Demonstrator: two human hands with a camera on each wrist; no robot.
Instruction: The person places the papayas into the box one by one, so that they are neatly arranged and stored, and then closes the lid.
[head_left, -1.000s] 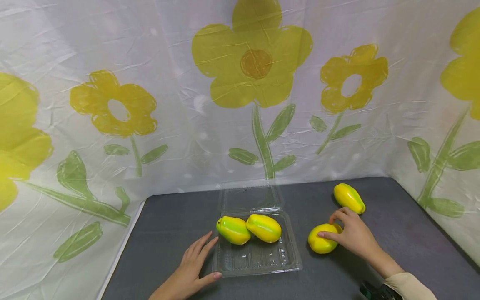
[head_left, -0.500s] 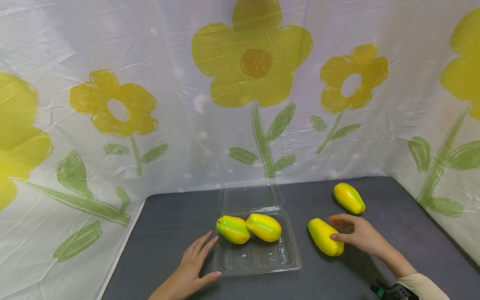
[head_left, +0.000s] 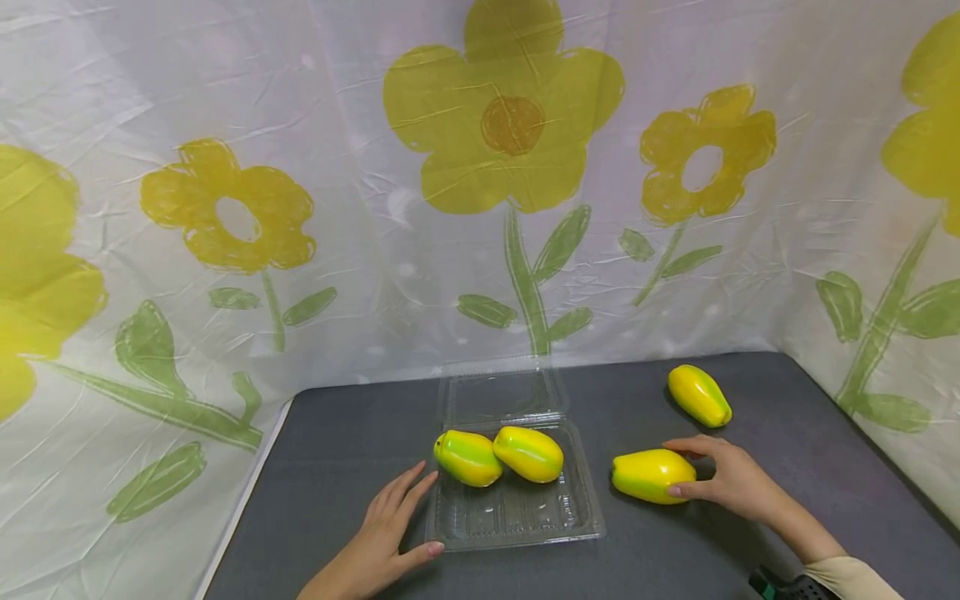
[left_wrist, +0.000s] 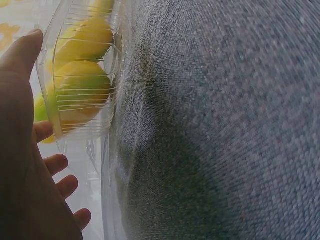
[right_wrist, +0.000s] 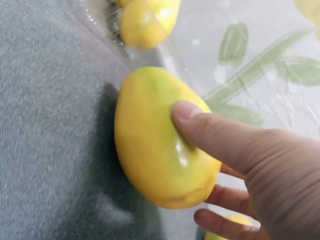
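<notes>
A yellow-green papaya (head_left: 647,476) lies on its side to the right of a clear plastic box (head_left: 517,533). My right hand (head_left: 738,483) holds its near end, with the thumb pressed on one side, as the right wrist view shows on the papaya (right_wrist: 150,135). Spread along the box's left side is my left hand (head_left: 378,529), its fingers straight; in the left wrist view the thumb and fingertips sit at the wall of the box (left_wrist: 82,115). Two more papayas, a left one (head_left: 467,458) and a right one (head_left: 529,455), lie side by side inside the box.
Behind my right hand a further papaya (head_left: 699,396) rests on the dark grey tablecloth (head_left: 360,433). The box's transparent lid (head_left: 498,396) is folded back toward the flower-printed curtain (head_left: 360,208), which encloses the table's back and sides.
The papaya at my right hand has turned, its far end swinging round to point left toward the box. My right hand has shifted slightly right and nearer. The left hand has stayed still.
</notes>
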